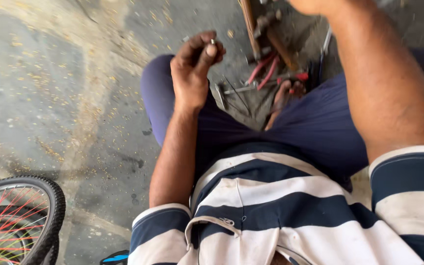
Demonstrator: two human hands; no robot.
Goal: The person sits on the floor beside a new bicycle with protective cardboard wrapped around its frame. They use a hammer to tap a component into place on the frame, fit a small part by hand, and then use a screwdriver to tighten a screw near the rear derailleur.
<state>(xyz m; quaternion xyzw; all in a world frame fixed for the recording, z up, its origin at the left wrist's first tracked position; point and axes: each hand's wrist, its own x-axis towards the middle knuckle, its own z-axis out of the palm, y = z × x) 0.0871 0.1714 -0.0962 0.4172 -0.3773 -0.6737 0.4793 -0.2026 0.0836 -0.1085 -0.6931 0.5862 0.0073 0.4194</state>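
Landmark: my left hand, raised over my left knee; every place below is told from it.
Left hand: my fingers are curled in tight, thumb and forefinger pinched narrow on a small metal piece at the fingertips. The piece is tiny, dull grey, and I cannot tell its exact kind.
Metal piece: at the very top of my left hand, held clear of the ground and of my trousers.
Right hand: my right hand is up and to the right of my left hand, at the top edge of the view. Most of it is cut off, so I cannot tell whether its fingers are spread or closed, or what they hold. My right forearm runs down from it toward my shoulder.
Tools: a heap of tools lies on the ground just right of my left hand, between my knees: red-handled pliers, a wooden handle, thin metal rods.
Trousers: my dark blue trousers lie below and right of my left hand.
Shirt: my blue and white striped shirt is well below my left hand.
Wheel: a bicycle wheel with a black tyre and red spokes stands far down and left of my left hand.
Ground: grey concrete floor left of my left hand, strewn with small yellow flecks.
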